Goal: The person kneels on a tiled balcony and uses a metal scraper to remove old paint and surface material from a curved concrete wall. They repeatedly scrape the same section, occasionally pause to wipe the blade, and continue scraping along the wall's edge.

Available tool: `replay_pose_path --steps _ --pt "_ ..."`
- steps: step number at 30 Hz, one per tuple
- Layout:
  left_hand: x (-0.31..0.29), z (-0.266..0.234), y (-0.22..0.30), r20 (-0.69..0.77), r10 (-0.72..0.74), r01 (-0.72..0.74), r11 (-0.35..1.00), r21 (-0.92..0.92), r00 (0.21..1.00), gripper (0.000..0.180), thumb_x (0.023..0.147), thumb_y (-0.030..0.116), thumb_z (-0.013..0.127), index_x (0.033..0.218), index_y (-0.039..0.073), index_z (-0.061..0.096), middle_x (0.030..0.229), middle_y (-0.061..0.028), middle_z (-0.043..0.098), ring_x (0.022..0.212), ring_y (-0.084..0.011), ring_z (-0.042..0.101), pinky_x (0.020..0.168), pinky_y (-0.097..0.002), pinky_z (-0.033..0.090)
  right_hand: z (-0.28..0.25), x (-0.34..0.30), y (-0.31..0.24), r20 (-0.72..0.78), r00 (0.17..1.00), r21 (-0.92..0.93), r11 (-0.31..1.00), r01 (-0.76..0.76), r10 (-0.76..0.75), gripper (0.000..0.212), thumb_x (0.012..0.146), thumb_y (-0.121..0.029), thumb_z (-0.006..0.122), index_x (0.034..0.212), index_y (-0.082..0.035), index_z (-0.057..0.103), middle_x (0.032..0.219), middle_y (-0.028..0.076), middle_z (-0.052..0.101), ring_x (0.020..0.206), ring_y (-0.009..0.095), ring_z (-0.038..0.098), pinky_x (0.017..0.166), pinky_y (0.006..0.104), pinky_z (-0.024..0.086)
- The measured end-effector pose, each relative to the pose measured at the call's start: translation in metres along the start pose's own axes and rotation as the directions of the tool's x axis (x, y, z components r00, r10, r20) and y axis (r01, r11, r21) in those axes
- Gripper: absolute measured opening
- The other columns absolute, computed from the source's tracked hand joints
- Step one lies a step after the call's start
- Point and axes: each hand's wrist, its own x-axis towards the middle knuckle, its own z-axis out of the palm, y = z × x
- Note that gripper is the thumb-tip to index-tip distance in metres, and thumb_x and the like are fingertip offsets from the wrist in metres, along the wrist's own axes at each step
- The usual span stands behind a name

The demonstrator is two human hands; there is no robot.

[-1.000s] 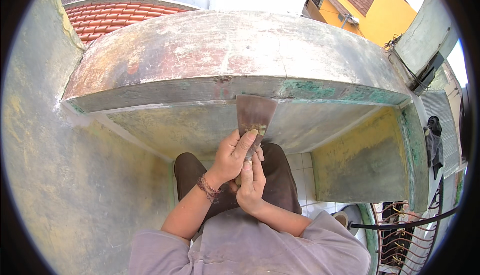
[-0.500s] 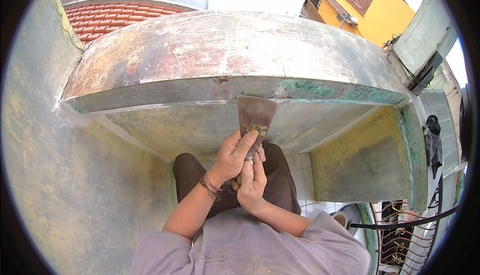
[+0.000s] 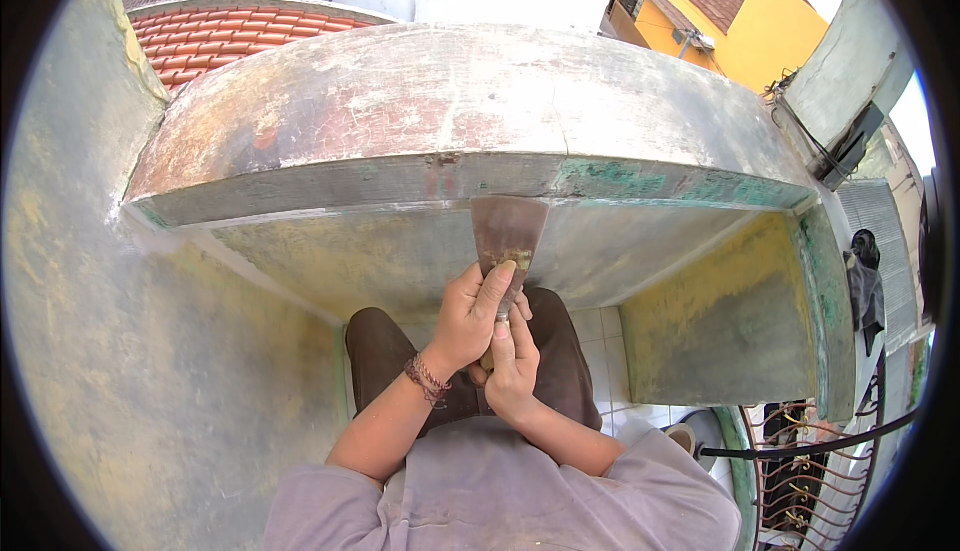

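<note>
A wide putty knife (image 3: 508, 228) points away from me, its brownish metal blade flaring toward the far end. My left hand (image 3: 468, 316) grips the lower blade, thumb laid across its face near some yellowish residue. Closed around the handle below it is my right hand (image 3: 512, 366), thumb along the top. Both hands meet above my lap. The blade's far edge overlaps, in view, the underside lip of the worn concrete parapet (image 3: 380, 111); whether it touches cannot be told. Most of the handle is hidden by my fingers.
A patchy wall (image 3: 190, 351) rises at my left. On the right stand a low yellow-grey wall (image 3: 730, 331), a curled metal railing (image 3: 810, 471) and a black cable (image 3: 810, 451). White floor tiles (image 3: 600, 361) show beside my legs. Tiled roofs (image 3: 250, 36) lie beyond the parapet.
The putty knife's blade has tilted slightly left and drawn a little toward me. My right hand has shifted slightly on the handle; both hands keep their hold.
</note>
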Motion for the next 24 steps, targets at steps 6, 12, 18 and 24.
replay_pose_path --steps 6,12,18,24 --pt "0.008 0.006 0.003 -0.042 0.034 -0.035 0.999 -0.005 0.999 0.034 0.103 0.035 0.051 0.097 0.002 0.058 0.074 -0.0054 0.064 0.066 -0.0118 0.063 0.059 -0.027 0.052 -0.006 0.012 -0.012 0.024 0.997 0.011 0.997 -0.07 0.07 0.043 0.105 -0.018 0.04 0.14 0.007 0.04 0.087 0.001 0.054 0.051 0.003 0.041 0.042 0.0196 0.034" --pt "0.009 0.014 0.0 -0.076 0.052 -0.054 0.998 -0.032 0.996 0.034 0.103 0.034 0.051 0.096 0.002 0.058 0.073 -0.0057 0.065 0.065 -0.0119 0.063 0.059 -0.0265 0.052 -0.007 0.012 -0.024 0.005 0.997 0.0 0.997 -0.072 0.072 0.043 0.105 -0.019 0.041 0.14 0.005 0.042 0.077 -0.002 0.052 0.051 0.002 0.042 0.042 0.0193 0.034" --pt "0.004 0.02 -0.009 -0.127 0.05 -0.053 0.998 -0.023 0.991 0.033 0.103 0.033 0.052 0.093 0.002 0.058 0.07 -0.0059 0.065 0.063 -0.0118 0.063 0.057 -0.0263 0.051 -0.019 0.007 -0.015 0.018 0.998 -0.035 0.997 -0.067 0.067 0.043 0.105 -0.021 0.043 0.141 0.004 0.042 0.073 -0.003 0.051 0.05 0.002 0.041 0.043 0.0189 0.033" --pt "0.02 0.025 0.003 -0.083 0.145 -0.145 0.989 0.007 0.986 0.034 0.104 0.035 0.048 0.096 0.003 0.057 0.07 -0.0079 0.065 0.063 -0.0136 0.064 0.058 -0.028 0.052 -0.022 0.024 -0.036 0.08 0.995 -0.072 0.996 -0.058 0.063 0.045 0.105 -0.022 0.04 0.142 0.004 0.04 0.069 -0.002 0.051 0.046 0.003 0.039 0.039 0.02 0.031"
